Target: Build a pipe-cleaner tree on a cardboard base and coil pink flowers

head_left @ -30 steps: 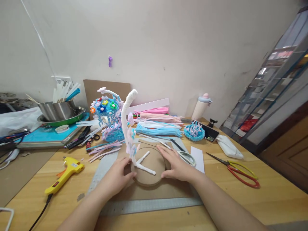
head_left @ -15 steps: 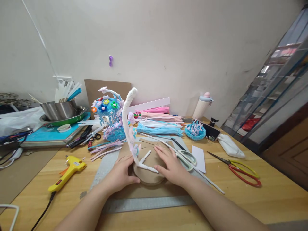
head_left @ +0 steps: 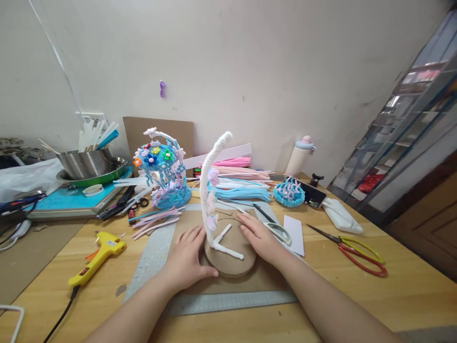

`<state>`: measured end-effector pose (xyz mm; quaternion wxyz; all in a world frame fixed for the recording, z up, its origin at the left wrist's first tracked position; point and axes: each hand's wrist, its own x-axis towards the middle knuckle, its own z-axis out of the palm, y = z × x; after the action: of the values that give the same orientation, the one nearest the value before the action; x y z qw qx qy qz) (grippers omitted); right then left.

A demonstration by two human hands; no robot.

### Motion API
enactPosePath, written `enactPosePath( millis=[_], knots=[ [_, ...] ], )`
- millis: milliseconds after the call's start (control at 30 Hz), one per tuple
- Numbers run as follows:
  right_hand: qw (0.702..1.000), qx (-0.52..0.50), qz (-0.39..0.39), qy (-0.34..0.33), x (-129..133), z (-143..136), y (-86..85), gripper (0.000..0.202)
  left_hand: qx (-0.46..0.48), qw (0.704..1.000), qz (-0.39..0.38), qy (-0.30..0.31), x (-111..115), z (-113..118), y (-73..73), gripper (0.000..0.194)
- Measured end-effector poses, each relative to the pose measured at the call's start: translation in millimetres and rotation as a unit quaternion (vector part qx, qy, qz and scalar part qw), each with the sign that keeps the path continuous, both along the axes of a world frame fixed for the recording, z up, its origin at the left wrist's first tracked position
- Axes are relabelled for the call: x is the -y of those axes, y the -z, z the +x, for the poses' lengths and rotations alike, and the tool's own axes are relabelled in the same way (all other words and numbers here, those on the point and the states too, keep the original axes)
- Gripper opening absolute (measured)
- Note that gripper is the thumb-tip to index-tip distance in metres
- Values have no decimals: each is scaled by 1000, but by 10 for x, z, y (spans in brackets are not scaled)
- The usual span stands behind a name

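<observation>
Stem (head_left: 204, 188) upright on disc (head_left: 241, 239), tip curving right.

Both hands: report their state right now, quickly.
Left hand: open, at the left edge of the cardboard disc.
Right hand: open, at the right edge of the cardboard disc.

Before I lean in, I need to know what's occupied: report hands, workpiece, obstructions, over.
Left hand at left edge of cardboard disc, right hand at right. White curved stem upright on disc, nearer left hand. Yellow glue gun off left, apart.
</observation>
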<state>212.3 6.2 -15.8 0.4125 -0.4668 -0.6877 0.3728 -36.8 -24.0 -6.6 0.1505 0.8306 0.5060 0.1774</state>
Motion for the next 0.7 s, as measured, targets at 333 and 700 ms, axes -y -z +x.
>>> enactPosePath(
  millis=[333,700],
  knots=[
    [945,-254,-196,64,-112,1,153,45,21,999,15,-24,-3,99,-53,114],
    [859,-371,-349,-39,-63,239,-126,32,101,995,9,-5,24,77,-103,112]
  ],
)
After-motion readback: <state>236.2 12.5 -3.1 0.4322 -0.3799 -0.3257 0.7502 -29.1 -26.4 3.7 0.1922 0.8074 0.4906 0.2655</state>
